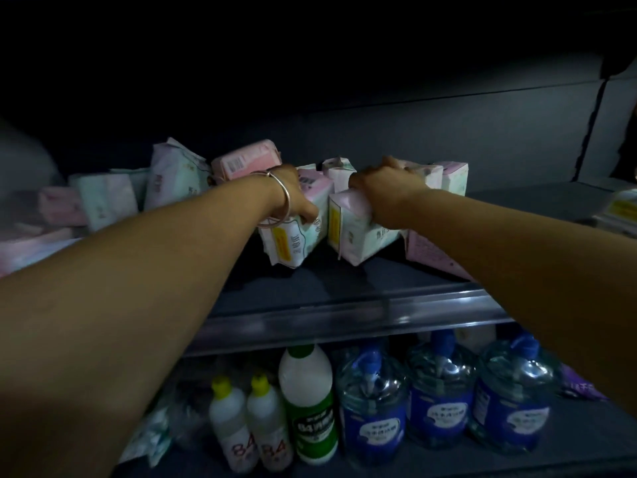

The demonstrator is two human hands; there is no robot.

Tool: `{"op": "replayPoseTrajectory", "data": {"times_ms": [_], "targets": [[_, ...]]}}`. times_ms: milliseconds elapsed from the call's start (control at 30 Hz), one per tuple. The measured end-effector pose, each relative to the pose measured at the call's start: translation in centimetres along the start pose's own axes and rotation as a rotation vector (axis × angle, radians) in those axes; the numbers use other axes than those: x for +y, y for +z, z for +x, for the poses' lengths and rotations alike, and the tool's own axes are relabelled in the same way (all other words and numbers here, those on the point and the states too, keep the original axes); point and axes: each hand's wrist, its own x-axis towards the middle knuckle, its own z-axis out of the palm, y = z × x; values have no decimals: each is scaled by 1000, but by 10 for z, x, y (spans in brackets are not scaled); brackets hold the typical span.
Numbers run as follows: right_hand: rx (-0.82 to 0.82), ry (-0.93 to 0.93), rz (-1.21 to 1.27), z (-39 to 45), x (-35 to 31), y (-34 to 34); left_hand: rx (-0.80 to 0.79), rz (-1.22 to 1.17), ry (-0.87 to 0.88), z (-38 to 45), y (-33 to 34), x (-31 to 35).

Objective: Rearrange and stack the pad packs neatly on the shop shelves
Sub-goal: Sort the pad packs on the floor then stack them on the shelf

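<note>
Two pad packs are standing near the front of the dim upper shelf [344, 281]: the left pack [296, 236] is being gripped by the left hand [293, 194], which is curling over its top, and the right pack [358, 232] is being clutched by the right hand [386, 191]. A short upright row [444, 177] is sitting behind them, seemingly tidied. The heap on the left [103, 201] is lying tilted and jumbled, so most sorting is probably remaining. Bottles [310, 401] are standing on the shelf below.
</note>
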Motion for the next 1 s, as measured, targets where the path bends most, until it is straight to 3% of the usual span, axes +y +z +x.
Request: {"op": "replayPoseTrajectory", "data": {"times_ms": [233, 433, 567, 800, 1000], "targets": [[-10, -100, -19, -52, -38, -28, 90, 139, 11, -74, -14, -30], [-85, -180, -26, -135, -55, -41, 15, 127, 66, -162, -16, -39], [-230, -190, -25, -203, -69, -34, -88, 68, 92, -219, 11, -38], [-503, -223, 54, -272, -103, 53, -299, 201, 161, -267, 118, -68], [-704, -195, 127, -286, -136, 166, -589, 257, 141, -277, 241, -113]]}}
